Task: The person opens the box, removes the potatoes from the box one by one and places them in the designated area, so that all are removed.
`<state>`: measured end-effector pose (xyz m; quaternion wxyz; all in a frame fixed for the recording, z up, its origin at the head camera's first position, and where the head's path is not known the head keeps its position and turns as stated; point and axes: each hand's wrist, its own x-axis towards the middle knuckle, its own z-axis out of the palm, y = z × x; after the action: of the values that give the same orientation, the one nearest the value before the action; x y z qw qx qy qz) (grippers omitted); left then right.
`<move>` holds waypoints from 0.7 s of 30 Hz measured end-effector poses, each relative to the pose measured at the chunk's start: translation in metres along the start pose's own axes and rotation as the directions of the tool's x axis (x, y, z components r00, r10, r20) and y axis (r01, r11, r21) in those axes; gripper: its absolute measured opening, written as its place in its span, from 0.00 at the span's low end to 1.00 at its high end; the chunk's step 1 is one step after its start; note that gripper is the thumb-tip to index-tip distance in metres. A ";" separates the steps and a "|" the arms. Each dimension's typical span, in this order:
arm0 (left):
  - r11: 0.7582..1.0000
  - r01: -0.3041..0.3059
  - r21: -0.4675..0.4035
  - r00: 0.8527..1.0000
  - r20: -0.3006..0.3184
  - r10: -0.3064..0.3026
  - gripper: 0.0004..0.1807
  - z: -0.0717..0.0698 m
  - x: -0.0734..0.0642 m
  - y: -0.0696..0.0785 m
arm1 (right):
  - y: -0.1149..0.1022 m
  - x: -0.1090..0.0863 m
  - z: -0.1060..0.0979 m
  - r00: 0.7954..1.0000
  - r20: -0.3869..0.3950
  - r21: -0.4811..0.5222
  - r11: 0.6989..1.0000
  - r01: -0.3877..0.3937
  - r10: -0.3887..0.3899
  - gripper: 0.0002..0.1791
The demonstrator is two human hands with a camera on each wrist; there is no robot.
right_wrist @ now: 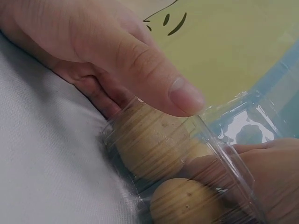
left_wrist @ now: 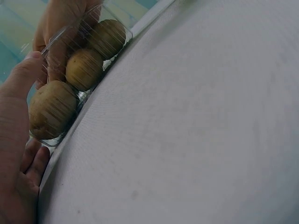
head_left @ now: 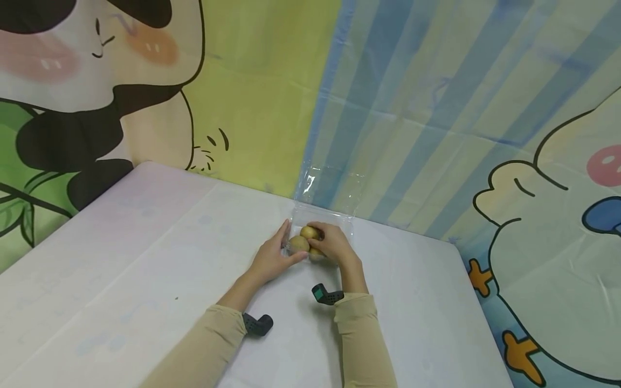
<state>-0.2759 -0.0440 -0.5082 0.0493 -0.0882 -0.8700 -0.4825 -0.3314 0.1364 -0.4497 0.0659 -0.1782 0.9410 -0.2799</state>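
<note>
A clear plastic clamshell box (head_left: 322, 214) stands near the table's far edge with its lid (head_left: 335, 186) raised at the back. Several potatoes lie inside, among them a large potato (head_left: 299, 245) at the left front and a smaller potato (right_wrist: 186, 203) beside it. My left hand (head_left: 271, 260) holds the box's left front corner, its thumb (right_wrist: 187, 95) over the rim. Reaching in from the right, my right hand (head_left: 336, 243) has its fingers and thumb around a potato (head_left: 309, 232). The box wall partly blurs that hand in the left wrist view.
A white cloth covers the table (head_left: 160, 258). Behind it hangs a printed curtain (head_left: 262, 97) with cartoon animals, which the raised lid stands close to. A small dark speck (head_left: 177, 298) lies on the cloth at the left. Each wrist wears a black camera mount (head_left: 259, 325).
</note>
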 end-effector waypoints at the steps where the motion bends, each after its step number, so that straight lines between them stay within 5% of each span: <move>1: 1.000 0.001 -0.001 1.000 0.001 -0.001 0.60 0.000 0.000 0.000 | 0.001 0.000 0.000 1.000 0.003 0.009 1.000 0.000 0.000 0.24; 21: 1.000 0.008 -0.007 1.000 0.007 -0.008 0.61 -0.001 -0.001 0.003 | 0.008 -0.002 -0.001 0.999 -0.049 0.095 0.995 0.009 -0.005 0.26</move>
<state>-0.2741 -0.0433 -0.5058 0.0439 -0.0865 -0.8689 -0.4853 -0.3322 0.1438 -0.4532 0.0507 -0.1713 0.9273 -0.3289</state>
